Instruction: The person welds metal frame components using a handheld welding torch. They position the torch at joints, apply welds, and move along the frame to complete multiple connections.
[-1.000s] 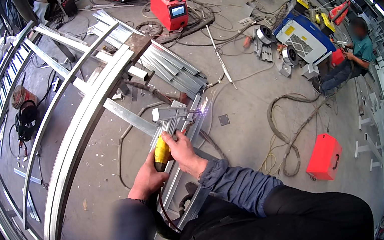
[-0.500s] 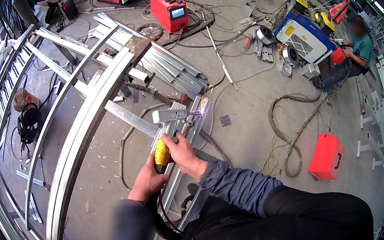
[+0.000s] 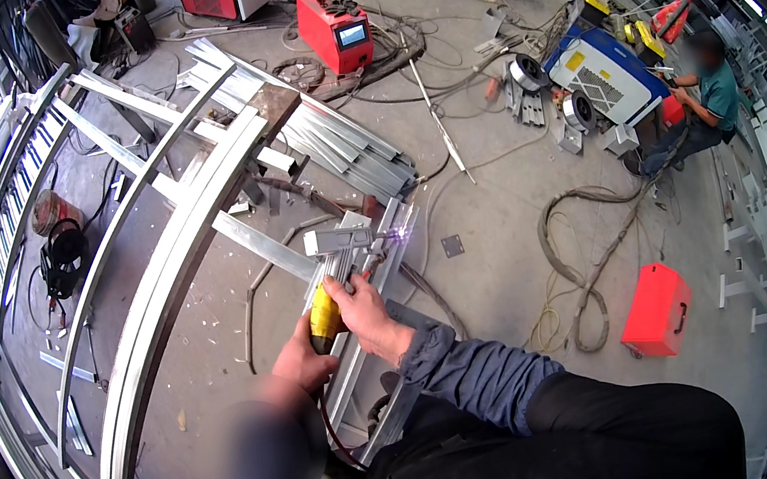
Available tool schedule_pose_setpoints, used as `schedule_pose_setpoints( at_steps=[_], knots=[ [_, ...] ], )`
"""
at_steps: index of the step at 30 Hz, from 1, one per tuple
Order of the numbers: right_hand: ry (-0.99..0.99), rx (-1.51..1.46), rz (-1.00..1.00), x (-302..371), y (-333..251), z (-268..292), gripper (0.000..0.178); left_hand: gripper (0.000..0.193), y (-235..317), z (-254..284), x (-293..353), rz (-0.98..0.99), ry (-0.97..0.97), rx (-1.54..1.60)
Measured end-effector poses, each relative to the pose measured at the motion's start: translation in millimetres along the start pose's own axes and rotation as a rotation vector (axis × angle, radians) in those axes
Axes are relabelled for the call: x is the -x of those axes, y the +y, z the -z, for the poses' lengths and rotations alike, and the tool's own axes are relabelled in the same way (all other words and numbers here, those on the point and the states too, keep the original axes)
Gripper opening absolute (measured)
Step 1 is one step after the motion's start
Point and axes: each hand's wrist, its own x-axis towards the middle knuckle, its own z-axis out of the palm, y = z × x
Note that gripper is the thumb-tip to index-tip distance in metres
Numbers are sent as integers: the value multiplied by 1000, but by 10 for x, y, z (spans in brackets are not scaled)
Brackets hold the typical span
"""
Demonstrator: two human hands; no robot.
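Note:
Between both hands is a yellow-bodied welding gun (image 3: 323,313) with a dark lower end. My left hand (image 3: 300,357) is closed round that dark end. My right hand (image 3: 367,321) is closed against the gun's right side, its thumb near the yellow part. Beyond the hands lies a grey box-shaped piece (image 3: 335,239); I cannot tell whether it belongs to the gun. A small purple-white glow (image 3: 400,233) shows just right of it, at long metal profiles (image 3: 389,261). A dark red cable (image 3: 329,416) runs down from my left hand.
A curved metal frame (image 3: 162,238) stands at the left. Metal strips (image 3: 342,140) lie behind the work. A red machine with a screen (image 3: 335,32) stands further back. Right are thick hoses (image 3: 564,255), a red box (image 3: 656,310) and a seated co-worker (image 3: 713,98) beside a blue-white machine (image 3: 608,75).
The orange spray of sparks has shrunk to a small purple-white glow. Both hands keep their hold on the welding gun. The whole view has shifted slightly.

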Motion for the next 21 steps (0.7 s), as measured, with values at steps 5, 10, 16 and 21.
schedule_pose_setpoints(
  at_steps=[5,10,16,21],
  knots=[
    [-2,21,-17,76,-60,-55,53,96,6,9,84,-21,28,4],
    [35,-13,59,-126,390,52,53,86,12,-114,99,-88,38,47],
    [-70,108,183,522,-132,256,74,93,266,-300,654,-259,91,127],
    [-381,10,518,951,-16,591,94,74,854,-555,1212,-378,198,326]
  ],
)
